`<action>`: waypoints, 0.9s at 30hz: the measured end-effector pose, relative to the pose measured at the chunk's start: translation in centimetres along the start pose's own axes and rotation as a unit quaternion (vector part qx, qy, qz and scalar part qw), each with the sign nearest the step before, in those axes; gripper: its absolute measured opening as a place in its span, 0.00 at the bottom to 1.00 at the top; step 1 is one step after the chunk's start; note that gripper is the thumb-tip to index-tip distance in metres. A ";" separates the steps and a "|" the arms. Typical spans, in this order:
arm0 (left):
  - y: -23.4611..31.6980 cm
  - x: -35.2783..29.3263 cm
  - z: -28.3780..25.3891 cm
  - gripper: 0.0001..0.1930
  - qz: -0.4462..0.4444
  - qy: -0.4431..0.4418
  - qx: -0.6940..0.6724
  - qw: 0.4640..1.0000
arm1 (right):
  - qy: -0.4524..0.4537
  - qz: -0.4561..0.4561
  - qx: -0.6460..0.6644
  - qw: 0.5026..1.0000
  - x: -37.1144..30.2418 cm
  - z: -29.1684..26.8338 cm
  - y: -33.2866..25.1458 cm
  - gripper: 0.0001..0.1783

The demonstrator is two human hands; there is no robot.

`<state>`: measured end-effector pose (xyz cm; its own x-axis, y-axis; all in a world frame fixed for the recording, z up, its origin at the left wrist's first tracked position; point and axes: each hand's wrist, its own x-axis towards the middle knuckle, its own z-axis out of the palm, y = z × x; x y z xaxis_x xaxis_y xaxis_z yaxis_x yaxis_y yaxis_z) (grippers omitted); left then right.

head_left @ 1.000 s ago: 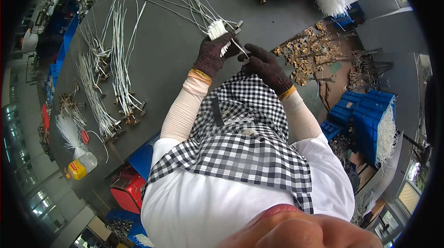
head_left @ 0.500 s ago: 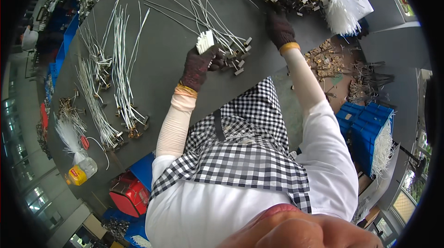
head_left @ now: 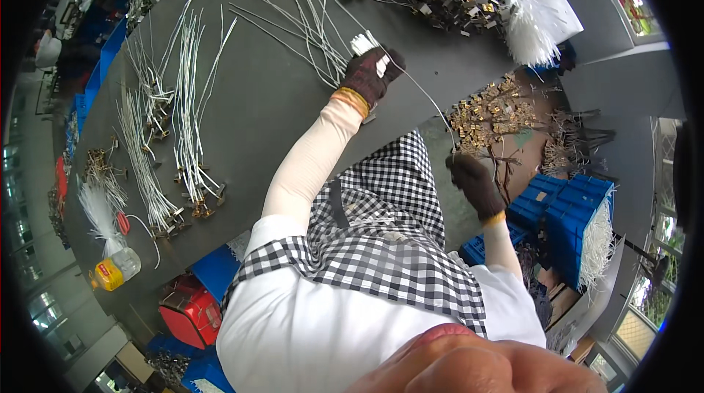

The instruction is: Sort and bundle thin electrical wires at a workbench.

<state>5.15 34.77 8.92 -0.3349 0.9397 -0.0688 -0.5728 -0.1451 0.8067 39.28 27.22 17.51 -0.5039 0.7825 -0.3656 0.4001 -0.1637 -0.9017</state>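
Note:
My left hand point(head_left: 372, 72), in a dark knitted glove, is closed round a bundle of short white tubes point(head_left: 361, 44) above the grey table. Several pale wires point(head_left: 308, 34) with metal pieces at their near ends lie beneath and beyond it. A single thin wire point(head_left: 422, 90) stretches from my left hand down to my right hand point(head_left: 477, 186). That hand, also gloved, is low beyond the table's near edge, its fingers pinched on the wire's end. What is fixed to that end is too small to make out.
Wire bundles point(head_left: 192, 107) lie at the left of the table point(head_left: 257, 100). A heap of metal-ended wires point(head_left: 469, 4) and white strands point(head_left: 534, 41) covers the far right. Brass-coloured parts point(head_left: 495, 118) lie on a lower surface; blue crates point(head_left: 568, 210) stand right. A bottle point(head_left: 117, 268) is far left.
My right hand has come from the wire heap down toward me, with a wire now trailing from it. My left hand, still round the white tubes, has shifted right.

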 end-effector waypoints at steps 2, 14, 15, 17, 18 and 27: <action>6.0 -1.3 5.4 0.19 0.156 -0.045 0.529 0.833 | 0.032 0.025 0.035 0.999 -4.7 -0.2 2.4 0.09; 11.1 3.0 -2.0 0.09 -0.057 0.079 -0.298 0.950 | -0.005 0.125 0.090 0.988 -13.8 0.1 7.8 0.12; 11.4 2.8 -2.0 0.09 -0.064 0.060 -0.291 0.953 | -0.008 0.122 0.090 0.988 -13.7 0.1 7.8 0.12; 12.0 2.2 -2.0 0.08 -0.065 0.056 -0.296 0.951 | -0.015 0.109 0.090 0.990 -13.5 0.1 7.7 0.14; 12.2 2.0 -2.0 0.08 -0.069 0.052 -0.301 0.950 | -0.015 0.107 0.088 0.990 -13.5 0.1 7.7 0.14; 14.0 -2.3 1.0 0.08 -0.103 -0.004 -0.215 0.971 | -0.006 0.088 0.083 0.993 -11.0 2.0 6.9 0.13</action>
<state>-1.31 30.89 20.97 -0.1753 0.9647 -0.1963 -0.8871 -0.0683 0.4565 46.05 16.32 14.88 -0.4472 0.7254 -0.5233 0.3515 -0.3955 -0.8485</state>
